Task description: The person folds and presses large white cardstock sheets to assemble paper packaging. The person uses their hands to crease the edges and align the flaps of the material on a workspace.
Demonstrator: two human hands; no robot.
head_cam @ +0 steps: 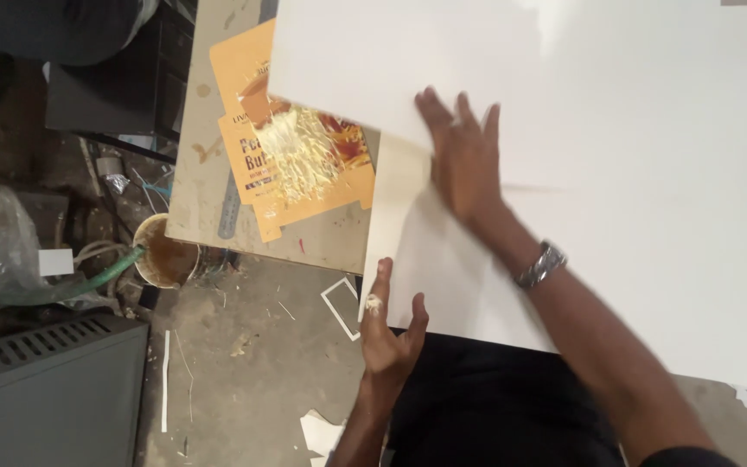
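pressing white sheet (pixel 616 173) | right hand (pixel 464 160) flat | plywood table (pixel 192 173) | littered concrete floor (pixel 244 363)

Sheet (pixel 616 173): on the table (pixel 192 199), covering its right part.
Flattened carton (pixel 304 164): left of the sheet, partly under it.
Right hand (pixel 464 160): flat on the sheet.
Left hand (pixel 391 333): at the sheet's near edge.
Cup (pixel 164 252): below the table's left corner.

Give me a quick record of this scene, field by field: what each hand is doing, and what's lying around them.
right hand: pressed flat on the large white board, wristwatch on the wrist
left hand: fingers at the board's near left edge, pale smear on one finger
strip: cream band along the board's left edge
beside board: flattened orange carton smeared with yellowish paste, on a worn table
floor: cup, white scraps
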